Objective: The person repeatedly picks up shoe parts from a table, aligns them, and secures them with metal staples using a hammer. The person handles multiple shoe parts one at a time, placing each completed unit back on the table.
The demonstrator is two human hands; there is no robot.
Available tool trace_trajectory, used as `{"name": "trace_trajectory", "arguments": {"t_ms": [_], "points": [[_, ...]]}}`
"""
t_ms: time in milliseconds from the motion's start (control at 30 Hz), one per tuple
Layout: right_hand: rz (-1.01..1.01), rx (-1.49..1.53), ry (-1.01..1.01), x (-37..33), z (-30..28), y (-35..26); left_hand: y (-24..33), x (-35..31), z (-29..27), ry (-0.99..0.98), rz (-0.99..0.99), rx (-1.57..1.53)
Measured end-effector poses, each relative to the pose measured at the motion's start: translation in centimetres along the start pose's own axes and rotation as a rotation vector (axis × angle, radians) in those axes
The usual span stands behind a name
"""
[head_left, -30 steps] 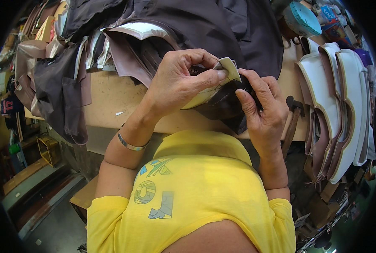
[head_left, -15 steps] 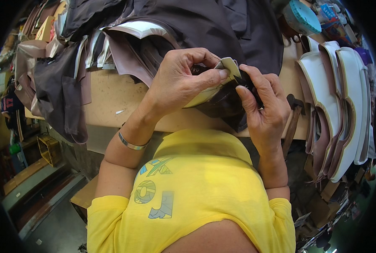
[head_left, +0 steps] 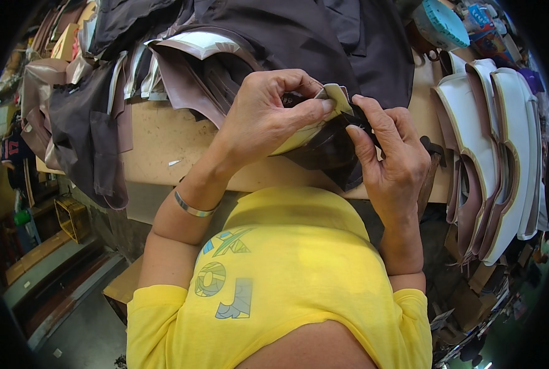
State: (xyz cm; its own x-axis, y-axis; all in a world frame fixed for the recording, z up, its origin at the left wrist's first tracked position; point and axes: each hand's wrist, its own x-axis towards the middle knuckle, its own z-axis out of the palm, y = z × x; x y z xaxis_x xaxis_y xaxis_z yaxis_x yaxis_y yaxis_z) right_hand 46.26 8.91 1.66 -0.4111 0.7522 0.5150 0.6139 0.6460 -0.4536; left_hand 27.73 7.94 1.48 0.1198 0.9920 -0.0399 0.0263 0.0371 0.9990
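Note:
Thumb and fingers of my left hand [head_left: 268, 114] pinch the edge of a cream-and-dark-brown leather piece [head_left: 338, 97], raised above the near edge of the table. Its pale face turns up at the fingertips, and a glossy dark part [head_left: 324, 147] hangs below. Close by on the right, my right hand [head_left: 397, 144] has its thumb and index finger curled round a black, pointed thing beside the leather. Whether that is a small tool or part of the same piece I cannot make out.
Large dark sheets [head_left: 287, 37] and stacked brown and silvery panels cover the back and left of the table [head_left: 164, 135]. White brown-edged panels [head_left: 511, 160] hang over its right side, near a hammer [head_left: 431, 160]. A round turquoise-lidded tub [head_left: 444, 24] stands back right.
My right hand has shifted slightly to the right, its fingertips still at the black thing. The left hand and the leather piece hold almost the same place.

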Motion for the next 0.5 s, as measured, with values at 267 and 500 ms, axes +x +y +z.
{"name": "trace_trajectory", "arguments": {"t_ms": [267,500], "points": [[0.08,0.169,-0.045,0.28,0.17,0.25,0.0,0.33,-0.19,-0.043,-0.046,-0.002],[0.135,0.168,-0.118,-0.01,-0.33,0.3,-0.24,0.25,-0.15,-0.036,-0.056,-0.092]]}}
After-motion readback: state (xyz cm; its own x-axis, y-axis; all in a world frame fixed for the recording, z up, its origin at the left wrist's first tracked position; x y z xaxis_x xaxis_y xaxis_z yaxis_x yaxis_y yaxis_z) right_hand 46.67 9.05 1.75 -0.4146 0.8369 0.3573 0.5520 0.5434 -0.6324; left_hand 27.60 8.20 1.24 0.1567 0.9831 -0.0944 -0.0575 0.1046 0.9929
